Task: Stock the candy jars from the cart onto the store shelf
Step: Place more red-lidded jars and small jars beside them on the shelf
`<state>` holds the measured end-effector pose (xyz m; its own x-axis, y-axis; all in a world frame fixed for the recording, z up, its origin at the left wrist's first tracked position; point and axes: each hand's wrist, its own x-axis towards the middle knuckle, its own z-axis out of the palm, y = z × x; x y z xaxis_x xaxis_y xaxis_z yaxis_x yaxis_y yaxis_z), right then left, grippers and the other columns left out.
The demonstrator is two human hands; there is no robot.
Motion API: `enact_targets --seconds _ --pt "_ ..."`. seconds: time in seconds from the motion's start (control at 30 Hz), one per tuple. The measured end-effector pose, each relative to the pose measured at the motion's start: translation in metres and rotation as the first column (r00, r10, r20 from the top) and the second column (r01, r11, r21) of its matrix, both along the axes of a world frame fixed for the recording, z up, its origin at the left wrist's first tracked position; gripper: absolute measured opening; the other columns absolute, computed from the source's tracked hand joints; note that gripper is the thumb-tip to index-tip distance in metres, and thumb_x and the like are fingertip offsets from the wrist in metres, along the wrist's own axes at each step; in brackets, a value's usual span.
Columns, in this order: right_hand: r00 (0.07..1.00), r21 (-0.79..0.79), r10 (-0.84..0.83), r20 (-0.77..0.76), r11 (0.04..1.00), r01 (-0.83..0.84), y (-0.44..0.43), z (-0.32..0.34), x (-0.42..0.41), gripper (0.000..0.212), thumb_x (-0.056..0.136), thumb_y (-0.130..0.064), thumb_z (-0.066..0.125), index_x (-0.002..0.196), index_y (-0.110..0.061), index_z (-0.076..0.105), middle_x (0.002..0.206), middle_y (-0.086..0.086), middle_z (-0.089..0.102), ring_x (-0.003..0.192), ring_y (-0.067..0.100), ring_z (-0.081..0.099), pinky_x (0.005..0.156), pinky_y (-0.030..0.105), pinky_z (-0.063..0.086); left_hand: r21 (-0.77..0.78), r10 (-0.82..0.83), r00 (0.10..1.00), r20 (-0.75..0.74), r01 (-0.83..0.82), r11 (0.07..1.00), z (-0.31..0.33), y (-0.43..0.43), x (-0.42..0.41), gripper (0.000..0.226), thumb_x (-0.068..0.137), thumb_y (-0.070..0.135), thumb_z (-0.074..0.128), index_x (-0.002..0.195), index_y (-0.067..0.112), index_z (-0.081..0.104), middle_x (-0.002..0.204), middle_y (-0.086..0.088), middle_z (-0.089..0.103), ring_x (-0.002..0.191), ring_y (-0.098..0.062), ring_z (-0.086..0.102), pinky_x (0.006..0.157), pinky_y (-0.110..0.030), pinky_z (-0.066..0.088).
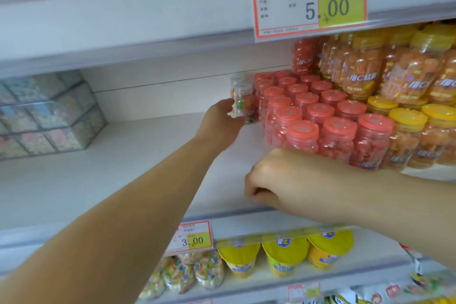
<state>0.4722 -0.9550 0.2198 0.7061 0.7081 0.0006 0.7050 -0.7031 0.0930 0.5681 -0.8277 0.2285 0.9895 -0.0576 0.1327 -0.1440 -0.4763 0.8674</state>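
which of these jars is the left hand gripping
The clear-lidded jar at the left edge of the red-lidded jars, gripped by the left hand; its neighbours have red lids.

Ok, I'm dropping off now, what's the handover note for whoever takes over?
Left hand: grips a clear-lidded candy jar beside the red-lidded jars on the shelf.
Right hand: curled at the shelf's front edge; whether it holds anything is hidden.
Done: red-lidded and yellow-lidded jars stand in rows.
Left: release this jar, then probably fill the bare shelf to its left. Cart not in view.
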Motion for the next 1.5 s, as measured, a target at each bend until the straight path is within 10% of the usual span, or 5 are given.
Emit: enact_targets --seconds 0.3,0.43,0.77,1.33,1.5 --pt "0.96 0.593 -0.091 0.264 0.801 -0.088 -0.006 -0.05 -0.076 0.021 0.089 -0.009 0.063 0.108 -0.006 0.072 0.103 0.009 0.069 0.093 0.033 0.064 0.085 0.042 0.05 0.037 -0.102 0.933 0.346 0.095 0.995 -0.038 0.094 -0.183 0.042 0.09 0.005 0.054 0.119 0.035 0.052 0.096 0.014 0.068 0.087 -0.006 0.067 0.085 -0.017 0.049" --pt "0.998 0.664 -0.047 0.042 0.748 0.007 0.027 -0.143 -0.131 0.016 0.088 -0.011 0.064 0.101 -0.008 0.073 0.098 0.005 0.069 0.092 0.028 0.063 0.084 0.037 0.047 0.142 -0.075 0.975 0.208 0.046 0.989 -0.128 0.136 -0.25 0.04 0.091 0.003 0.058 0.12 0.031 0.056 0.092 0.015 0.068 0.087 0.001 0.065 0.082 -0.013 0.047" --pt "0.686 0.007 -0.251 -0.683 0.937 0.35 0.069 -0.369 -0.187 0.037 0.093 -0.03 0.057 0.129 -0.036 0.056 0.125 -0.012 0.061 0.113 0.015 0.057 0.081 0.032 0.049 0.481 0.131 0.88 -0.456 0.12 0.869 -0.379 0.212 -0.335 0.037 0.089 0.029 0.05 0.124 0.042 0.049 0.102 0.019 0.066 0.098 -0.017 0.064 0.08 -0.038 0.055" --pt "0.846 -0.233 -0.355 -0.398 0.931 0.281 0.135 -0.483 -0.187 0.067 0.091 -0.037 0.065 0.148 -0.024 0.033 0.144 -0.002 0.045 0.13 0.025 0.038 0.092 0.035 0.048 0.609 0.321 0.672 -0.668 0.245 0.754 -0.505 0.206 -0.384 0.088 0.088 0.058 0.06 0.152 0.026 0.009 0.139 -0.006 0.043 0.105 -0.029 0.062 0.074 -0.039 0.053" --pt "0.704 -0.144 -0.378 -0.601 0.918 0.369 0.118 -0.47 -0.185 0.065 0.084 -0.054 0.067 0.14 -0.027 0.047 0.145 -0.006 0.049 0.132 0.022 0.045 0.099 0.04 0.048 0.623 0.323 0.687 -0.651 0.242 0.743 -0.497 0.201 -0.386 0.089 0.087 0.058 0.059 0.152 0.027 0.008 0.144 -0.007 0.035 0.113 -0.028 0.058 0.071 -0.036 0.051"
